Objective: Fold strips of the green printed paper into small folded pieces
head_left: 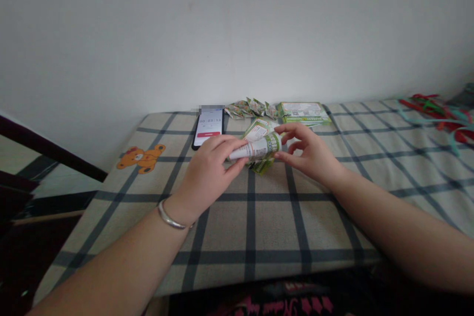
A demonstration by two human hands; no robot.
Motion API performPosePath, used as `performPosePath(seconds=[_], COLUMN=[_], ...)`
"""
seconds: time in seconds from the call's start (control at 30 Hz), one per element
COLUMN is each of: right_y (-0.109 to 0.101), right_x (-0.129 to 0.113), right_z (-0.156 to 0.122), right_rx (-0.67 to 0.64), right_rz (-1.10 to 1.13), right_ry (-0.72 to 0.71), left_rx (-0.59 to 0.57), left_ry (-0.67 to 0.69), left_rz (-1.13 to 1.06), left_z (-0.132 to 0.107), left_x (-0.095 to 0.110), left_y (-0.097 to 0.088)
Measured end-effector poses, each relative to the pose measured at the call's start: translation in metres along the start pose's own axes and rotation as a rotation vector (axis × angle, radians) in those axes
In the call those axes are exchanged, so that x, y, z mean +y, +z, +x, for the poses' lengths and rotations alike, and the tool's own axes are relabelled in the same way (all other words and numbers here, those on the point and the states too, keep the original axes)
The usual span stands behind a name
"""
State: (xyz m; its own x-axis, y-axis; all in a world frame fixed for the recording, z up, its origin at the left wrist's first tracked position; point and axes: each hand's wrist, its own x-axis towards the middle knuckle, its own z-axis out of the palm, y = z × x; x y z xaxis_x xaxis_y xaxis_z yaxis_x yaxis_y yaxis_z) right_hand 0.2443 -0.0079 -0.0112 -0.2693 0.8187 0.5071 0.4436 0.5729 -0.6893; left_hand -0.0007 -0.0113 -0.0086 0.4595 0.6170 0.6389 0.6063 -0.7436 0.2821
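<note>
Tube (255,149) finger-pinched at left end by left hand (213,158), right end by right hand (309,150); phone (208,126) placed far left.

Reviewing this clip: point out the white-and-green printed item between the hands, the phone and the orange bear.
White-and-green printed item (255,149): head view, middle of its printed side.
Phone (209,127): head view, middle of its lit screen.
Orange bear (145,157): head view, its body.

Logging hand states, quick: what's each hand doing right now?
Left hand: closed, holding one end of the white-and-green tube.
Right hand: part-curled at the tube's other end; whether it grips cannot be told.
</note>
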Motion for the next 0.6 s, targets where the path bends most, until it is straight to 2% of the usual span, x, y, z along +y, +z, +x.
performPosePath(seconds=[0.17,0.3,0.37,0.6], right_y=[-0.003,-0.002,-0.001,0.000], right_x=[-0.003,-0.008,-0.012,-0.014], right_z=[0.000,0.000,-0.001,-0.004], right_rx=[-0.017,-0.128,-0.172,-0.241], right_rz=[-0.255,-0.409,-0.456,-0.515], right_ry=[-0.237,-0.372,-0.375,-0.232], left_rx=[-0.091,-0.184,-0.213,-0.310], left_ry=[0.027,0.031,0.029,-0.050], left_rz=[0.036,0.024,0.012,0.024], left_z=[0.000,0.000,0.000,0.001], left_x=[0.002,0.004,0.005,0.006], left_y=[0.000,-0.001,-0.001,0.001])
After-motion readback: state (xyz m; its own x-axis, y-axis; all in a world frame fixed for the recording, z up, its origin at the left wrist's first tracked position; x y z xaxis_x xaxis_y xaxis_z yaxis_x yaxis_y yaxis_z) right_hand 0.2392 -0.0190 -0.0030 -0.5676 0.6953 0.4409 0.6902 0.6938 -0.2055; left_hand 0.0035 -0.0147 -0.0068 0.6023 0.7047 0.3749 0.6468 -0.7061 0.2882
